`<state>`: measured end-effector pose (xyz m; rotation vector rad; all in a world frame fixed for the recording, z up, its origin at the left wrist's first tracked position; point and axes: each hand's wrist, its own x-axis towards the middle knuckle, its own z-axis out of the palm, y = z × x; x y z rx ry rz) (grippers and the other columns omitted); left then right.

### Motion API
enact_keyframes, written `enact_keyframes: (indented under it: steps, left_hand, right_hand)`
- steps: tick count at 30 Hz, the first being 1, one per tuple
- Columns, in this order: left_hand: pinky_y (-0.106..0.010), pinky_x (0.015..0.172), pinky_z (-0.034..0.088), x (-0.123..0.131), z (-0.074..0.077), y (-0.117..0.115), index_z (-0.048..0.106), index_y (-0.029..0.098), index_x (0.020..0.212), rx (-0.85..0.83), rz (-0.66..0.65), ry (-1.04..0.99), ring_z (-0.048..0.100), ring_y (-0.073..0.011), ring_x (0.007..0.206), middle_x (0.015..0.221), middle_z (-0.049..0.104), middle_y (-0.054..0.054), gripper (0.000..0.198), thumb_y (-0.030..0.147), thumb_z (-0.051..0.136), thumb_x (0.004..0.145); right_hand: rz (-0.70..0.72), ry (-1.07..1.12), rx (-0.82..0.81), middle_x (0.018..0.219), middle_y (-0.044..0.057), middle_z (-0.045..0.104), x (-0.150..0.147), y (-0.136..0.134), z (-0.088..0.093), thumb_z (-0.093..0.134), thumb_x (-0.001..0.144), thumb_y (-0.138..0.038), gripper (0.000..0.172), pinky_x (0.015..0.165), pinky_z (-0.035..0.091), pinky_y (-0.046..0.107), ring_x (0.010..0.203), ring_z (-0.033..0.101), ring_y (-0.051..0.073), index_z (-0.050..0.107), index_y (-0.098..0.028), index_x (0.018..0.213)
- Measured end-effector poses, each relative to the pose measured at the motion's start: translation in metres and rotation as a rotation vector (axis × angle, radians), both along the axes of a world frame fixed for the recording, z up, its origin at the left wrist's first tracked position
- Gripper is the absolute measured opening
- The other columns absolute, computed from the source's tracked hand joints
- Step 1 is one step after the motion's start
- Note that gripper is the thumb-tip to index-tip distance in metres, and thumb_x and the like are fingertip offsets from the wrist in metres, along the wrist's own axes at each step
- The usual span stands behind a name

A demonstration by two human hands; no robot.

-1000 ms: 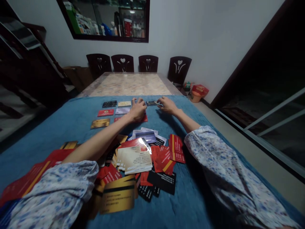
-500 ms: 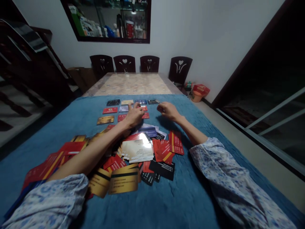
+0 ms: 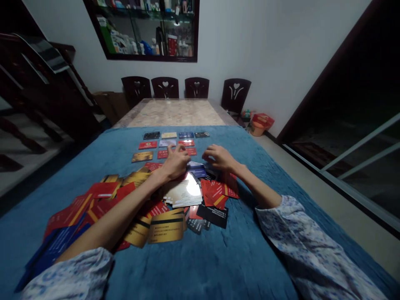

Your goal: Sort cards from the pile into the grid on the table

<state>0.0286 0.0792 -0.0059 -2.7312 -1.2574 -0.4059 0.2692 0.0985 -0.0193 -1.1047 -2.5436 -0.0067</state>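
My left hand [image 3: 176,162] hovers at the far edge of a loose card pile, just in front of the rows of cards. Its fingers are bent and apart, with nothing visible in them. To its right, my right hand [image 3: 220,157] is held with loosely curled, parted fingers above a dark card and a purple-blue card [image 3: 196,171]. Neatly set rows lie beyond, among them a gold card [image 3: 142,156], a red card [image 3: 148,145] and a black card [image 3: 151,135]. The pile holds white cards [image 3: 183,193], gold cards [image 3: 167,228], black cards [image 3: 214,214] and red cards [image 3: 215,193].
Blue cards [image 3: 51,250] fan out at the left under my forearm. A blue cloth [image 3: 243,258] covers the near table; its far part is bare marble-patterned top [image 3: 178,112]. Several dark chairs [image 3: 236,93] stand behind. An orange bucket [image 3: 258,128] is on the floor at right.
Both hands have drawn back from the card rows toward the pile. The right hand has come over the pile's far right edge. The view has shifted slightly.
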Motion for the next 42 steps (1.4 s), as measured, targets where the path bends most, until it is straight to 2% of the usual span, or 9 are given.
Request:
enact_keyframes:
  steps: [5,8,13,22,30,35,42]
  left_hand:
    - [-0.067,0.107,0.026,0.003,0.001,-0.011,0.080,0.023,0.089,-0.065,-0.024,0.016,0.050,-0.0343,0.123,0.101,0.078,-0.011,0.032,0.009,0.052,0.081]
    - [-0.066,0.107,0.026,0.002,0.000,-0.012,0.080,0.025,0.086,-0.083,-0.042,0.019,0.049,-0.0342,0.123,0.100,0.078,-0.010,0.030,0.011,0.055,0.079]
    - [-0.067,0.107,0.026,0.001,-0.007,-0.009,0.080,0.024,0.087,-0.115,-0.044,0.019,0.048,-0.0346,0.124,0.101,0.078,-0.011,0.031,0.010,0.054,0.078]
    - [-0.066,0.106,0.027,0.002,-0.009,-0.009,0.081,0.023,0.096,-0.137,-0.037,0.053,0.046,-0.0343,0.124,0.110,0.074,-0.014,0.034,0.012,0.053,0.082]
    - [-0.065,0.105,0.028,0.002,-0.008,-0.010,0.081,0.023,0.098,-0.181,-0.038,0.023,0.047,-0.0345,0.125,0.113,0.073,-0.013,0.036,0.010,0.052,0.081]
    - [-0.065,0.105,0.027,0.001,-0.009,-0.009,0.081,0.022,0.099,-0.232,-0.052,0.013,0.046,-0.0353,0.126,0.116,0.074,-0.012,0.037,0.008,0.052,0.079]
    - [-0.062,0.103,0.027,0.000,-0.015,-0.006,0.080,0.022,0.097,-0.225,-0.068,-0.030,0.047,-0.0340,0.126,0.117,0.075,-0.012,0.033,0.012,0.051,0.087]
  right_hand:
    - [0.175,0.001,-0.020,0.107,0.012,0.070,-0.001,-0.011,-0.005,0.064,0.090,-0.022,0.022,0.087,0.044,0.038,0.098,0.056,0.024,0.075,-0.019,0.109]
    - [0.224,-0.004,-0.047,0.115,0.012,0.069,-0.003,-0.018,-0.007,0.069,0.087,-0.025,0.027,0.093,0.045,0.041,0.105,0.054,0.026,0.074,-0.021,0.114]
    - [0.231,-0.039,-0.082,0.123,0.012,0.069,-0.004,-0.023,-0.009,0.075,0.085,-0.028,0.036,0.097,0.045,0.044,0.109,0.052,0.027,0.074,-0.021,0.120]
    - [0.233,-0.056,-0.114,0.123,0.013,0.072,-0.003,-0.019,-0.012,0.072,0.090,-0.035,0.032,0.094,0.045,0.045,0.109,0.055,0.028,0.075,-0.021,0.119]
    - [0.196,-0.094,-0.056,0.120,0.013,0.073,0.011,-0.011,-0.017,0.069,0.092,-0.035,0.030,0.089,0.045,0.041,0.099,0.056,0.025,0.076,-0.019,0.117]
    - [0.208,-0.089,-0.013,0.118,0.012,0.075,0.021,-0.003,-0.021,0.067,0.094,-0.031,0.027,0.088,0.046,0.040,0.099,0.058,0.025,0.076,-0.021,0.116]
    - [0.246,-0.080,0.077,0.112,0.011,0.077,0.026,0.001,-0.024,0.063,0.097,-0.026,0.022,0.085,0.049,0.040,0.096,0.061,0.024,0.078,-0.021,0.112]
